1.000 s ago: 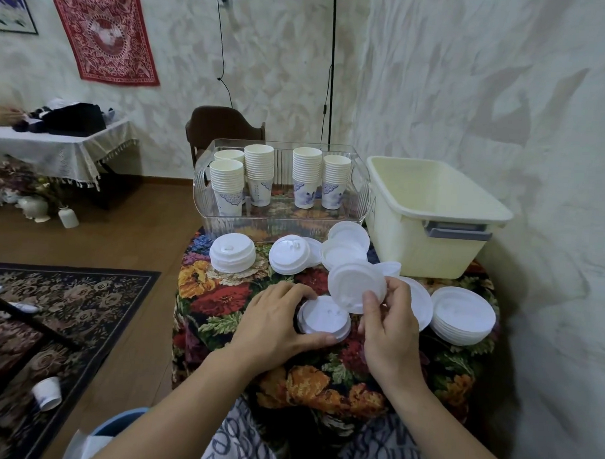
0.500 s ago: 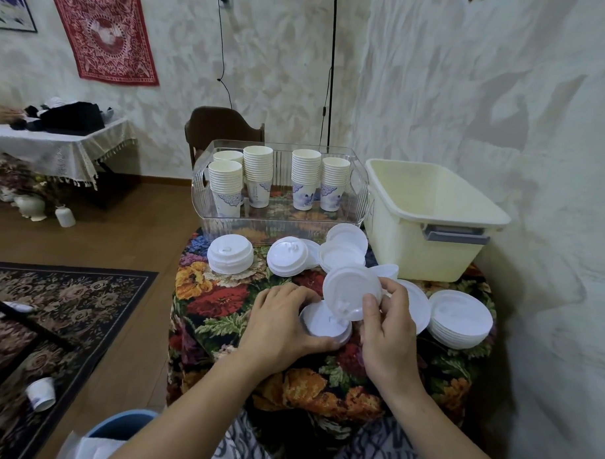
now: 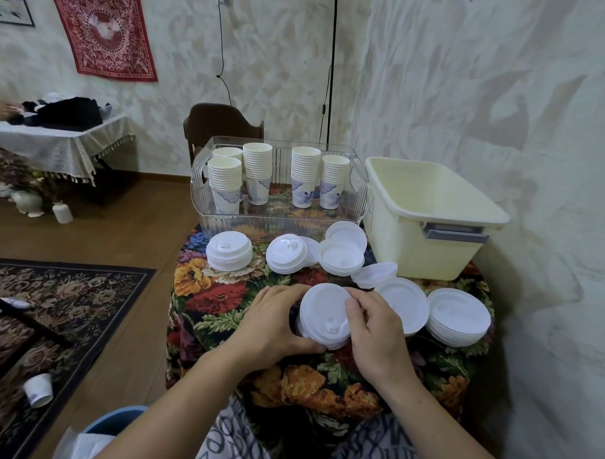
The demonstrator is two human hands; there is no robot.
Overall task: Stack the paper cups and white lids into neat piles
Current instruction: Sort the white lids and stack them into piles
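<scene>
Both hands, left hand [image 3: 274,322] and right hand [image 3: 373,329], clasp the small lid stack [image 3: 323,316] by its rims; the thin plastic looks light, slippery, probably easily skewed.

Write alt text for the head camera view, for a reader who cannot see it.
Two bare hands, the left hand and right hand, press a white lid onto a small lid pile on a floral-clothed table. More lid piles lie around. Behind, a clear bin holds stacked paper cups beside a cream tub.
</scene>
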